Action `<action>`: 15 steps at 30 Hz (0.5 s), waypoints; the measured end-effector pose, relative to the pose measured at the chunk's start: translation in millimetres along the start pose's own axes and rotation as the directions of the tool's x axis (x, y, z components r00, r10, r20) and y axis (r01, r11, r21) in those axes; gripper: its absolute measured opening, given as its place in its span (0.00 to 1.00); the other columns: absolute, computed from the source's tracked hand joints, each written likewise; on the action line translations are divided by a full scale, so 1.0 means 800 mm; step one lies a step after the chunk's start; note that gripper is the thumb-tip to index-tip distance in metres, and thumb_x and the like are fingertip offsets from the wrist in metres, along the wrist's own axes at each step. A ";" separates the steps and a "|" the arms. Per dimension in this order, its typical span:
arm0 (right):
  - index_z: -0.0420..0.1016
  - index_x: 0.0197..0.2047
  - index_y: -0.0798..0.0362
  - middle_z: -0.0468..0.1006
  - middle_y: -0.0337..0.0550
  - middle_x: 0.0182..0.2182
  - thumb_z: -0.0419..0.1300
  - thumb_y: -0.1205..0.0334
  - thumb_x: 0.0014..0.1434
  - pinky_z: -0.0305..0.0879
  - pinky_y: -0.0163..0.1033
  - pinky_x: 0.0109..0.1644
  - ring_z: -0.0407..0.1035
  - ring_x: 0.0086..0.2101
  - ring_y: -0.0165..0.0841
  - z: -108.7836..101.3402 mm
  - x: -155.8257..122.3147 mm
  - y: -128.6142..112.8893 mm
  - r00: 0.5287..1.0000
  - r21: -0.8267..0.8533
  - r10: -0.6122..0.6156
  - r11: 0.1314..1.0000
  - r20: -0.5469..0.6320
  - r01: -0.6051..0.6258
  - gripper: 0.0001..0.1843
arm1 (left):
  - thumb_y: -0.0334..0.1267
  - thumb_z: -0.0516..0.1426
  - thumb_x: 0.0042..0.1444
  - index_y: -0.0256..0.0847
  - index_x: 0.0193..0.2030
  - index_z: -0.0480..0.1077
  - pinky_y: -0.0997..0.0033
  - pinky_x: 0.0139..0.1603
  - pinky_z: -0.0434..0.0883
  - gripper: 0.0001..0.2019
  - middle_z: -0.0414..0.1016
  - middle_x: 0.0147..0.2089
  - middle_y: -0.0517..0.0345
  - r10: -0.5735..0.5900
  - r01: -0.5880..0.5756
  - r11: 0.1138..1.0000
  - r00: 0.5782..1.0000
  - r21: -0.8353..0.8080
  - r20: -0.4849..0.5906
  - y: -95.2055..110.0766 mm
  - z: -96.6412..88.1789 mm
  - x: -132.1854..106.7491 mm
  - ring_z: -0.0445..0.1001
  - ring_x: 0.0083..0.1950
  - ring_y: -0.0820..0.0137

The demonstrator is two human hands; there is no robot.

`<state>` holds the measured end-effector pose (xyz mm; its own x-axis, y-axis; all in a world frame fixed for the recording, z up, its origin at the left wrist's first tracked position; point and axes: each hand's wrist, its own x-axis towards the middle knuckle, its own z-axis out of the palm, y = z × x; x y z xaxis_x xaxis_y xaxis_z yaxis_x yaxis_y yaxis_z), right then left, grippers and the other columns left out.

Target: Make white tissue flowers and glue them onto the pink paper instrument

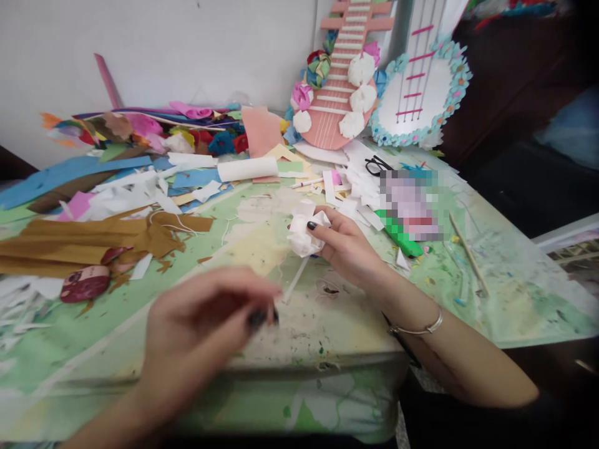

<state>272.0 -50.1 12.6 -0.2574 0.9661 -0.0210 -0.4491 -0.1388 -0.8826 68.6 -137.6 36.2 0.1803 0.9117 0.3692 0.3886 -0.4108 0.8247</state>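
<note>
My right hand [349, 246] is closed on a white crepe-paper flower [304, 234], with the thumb laid across its petals. A thin white strip [296, 282] slants down from under the flower toward the left. Closer to me, my left hand [210, 324] is raised above the table, blurred by motion. Its thumb and fingertips are brought together in a pinch, apart from the flower. Whatever may be between those fingertips is too small and smeared to make out.
Brown crepe paper [84, 243] and a dark red oval object [85, 284] lie at left. A white paper roll [248, 168], scissors [377, 165], a green tool [402, 237] and a wooden stick [468, 252] lie beyond. Paper-flowered instrument models [334, 106] lean against the wall.
</note>
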 end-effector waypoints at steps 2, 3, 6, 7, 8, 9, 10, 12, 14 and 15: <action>0.69 0.39 0.50 0.74 0.35 0.30 0.67 0.62 0.50 0.66 0.33 0.35 0.67 0.29 0.26 0.001 -0.001 0.000 1.000 -0.013 -0.001 1.000 0.025 0.001 0.14 | 0.37 0.61 0.58 0.45 0.40 0.78 0.79 0.28 0.70 0.05 0.78 0.35 0.59 0.003 0.000 0.997 0.999 0.074 -0.045 -0.017 -0.002 0.043 0.72 0.31 0.75; 0.69 0.40 0.50 0.74 0.34 0.30 0.66 0.63 0.51 0.66 0.33 0.35 0.67 0.29 0.26 0.001 -0.001 0.000 0.999 -0.020 0.006 1.000 0.035 -0.005 0.13 | 0.37 0.61 0.57 0.44 0.41 0.78 0.79 0.28 0.70 0.06 0.78 0.36 0.58 0.013 -0.007 0.992 0.999 0.125 -0.047 -0.026 -0.001 0.061 0.72 0.32 0.75; 0.69 0.39 0.50 0.73 0.34 0.29 0.65 0.63 0.52 0.64 0.33 0.34 0.66 0.28 0.26 0.001 -0.002 0.000 0.998 -0.047 0.038 0.998 0.048 -0.036 0.11 | 0.38 0.58 0.59 0.40 0.43 0.79 0.77 0.29 0.70 0.10 0.79 0.40 0.53 0.064 -0.072 0.970 0.997 0.233 0.040 -0.051 0.005 0.096 0.73 0.36 0.72; 0.69 0.40 0.50 0.72 0.34 0.28 0.65 0.63 0.53 0.63 0.33 0.33 0.66 0.28 0.26 0.001 -0.002 0.000 0.998 -0.058 0.047 0.997 0.048 -0.044 0.11 | 0.38 0.57 0.60 0.39 0.44 0.79 0.76 0.30 0.70 0.11 0.79 0.40 0.53 0.087 -0.101 0.965 0.994 0.243 0.068 -0.058 0.007 0.102 0.74 0.35 0.71; 0.70 0.40 0.50 0.72 0.34 0.28 0.64 0.63 0.53 0.63 0.33 0.33 0.66 0.28 0.26 0.000 -0.002 0.000 0.998 -0.067 0.052 0.997 0.045 -0.049 0.10 | 0.38 0.56 0.61 0.38 0.45 0.78 0.75 0.30 0.70 0.12 0.79 0.38 0.53 0.111 -0.132 0.960 0.989 0.246 0.096 -0.063 0.009 0.105 0.74 0.35 0.71; 0.70 0.41 0.50 0.72 0.34 0.29 0.64 0.63 0.54 0.62 0.34 0.33 0.65 0.28 0.27 0.000 -0.002 0.000 0.998 -0.075 0.058 0.996 0.040 -0.055 0.10 | 0.37 0.55 0.62 0.37 0.45 0.78 0.74 0.30 0.69 0.12 0.79 0.37 0.53 0.140 -0.167 0.955 0.983 0.246 0.121 -0.068 0.012 0.107 0.74 0.33 0.71; 0.70 0.41 0.49 0.72 0.35 0.29 0.63 0.63 0.54 0.63 0.34 0.33 0.66 0.28 0.27 0.000 -0.002 0.001 0.997 -0.080 0.064 0.995 0.034 -0.061 0.11 | 0.37 0.54 0.62 0.37 0.46 0.78 0.74 0.30 0.69 0.13 0.79 0.36 0.53 0.171 -0.201 0.950 0.975 0.240 0.142 -0.071 0.014 0.107 0.73 0.32 0.72; 0.69 0.41 0.49 0.72 0.36 0.31 0.62 0.63 0.55 0.64 0.35 0.34 0.66 0.29 0.28 -0.001 -0.001 0.002 0.996 -0.088 0.084 0.993 0.023 -0.081 0.10 | 0.37 0.52 0.64 0.36 0.48 0.77 0.73 0.32 0.68 0.14 0.79 0.37 0.53 0.232 -0.265 0.938 0.959 0.224 0.162 -0.075 0.018 0.104 0.72 0.31 0.73; 0.69 0.41 0.49 0.72 0.36 0.31 0.62 0.63 0.55 0.64 0.35 0.33 0.65 0.29 0.28 -0.002 0.000 0.004 0.996 -0.113 0.090 0.990 0.020 -0.087 0.09 | 0.39 0.50 0.66 0.35 0.50 0.76 0.72 0.36 0.69 0.16 0.78 0.40 0.51 0.294 -0.324 0.924 0.941 0.202 0.167 -0.078 0.021 0.099 0.72 0.33 0.73; 0.69 0.41 0.49 0.71 0.36 0.31 0.61 0.62 0.56 0.63 0.35 0.33 0.65 0.29 0.28 -0.003 0.000 0.006 0.996 -0.129 0.088 0.988 0.020 -0.084 0.09 | 0.41 0.49 0.67 0.35 0.52 0.75 0.72 0.38 0.69 0.17 0.78 0.42 0.50 0.326 -0.357 0.914 0.929 0.193 0.174 -0.079 0.023 0.096 0.72 0.34 0.73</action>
<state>271.6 -50.1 7.5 -0.3125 0.9457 -0.0889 -0.3118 -0.1905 -0.9309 74.3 -41.6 4.9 0.4512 0.7121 0.5378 0.4651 -0.7020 0.5393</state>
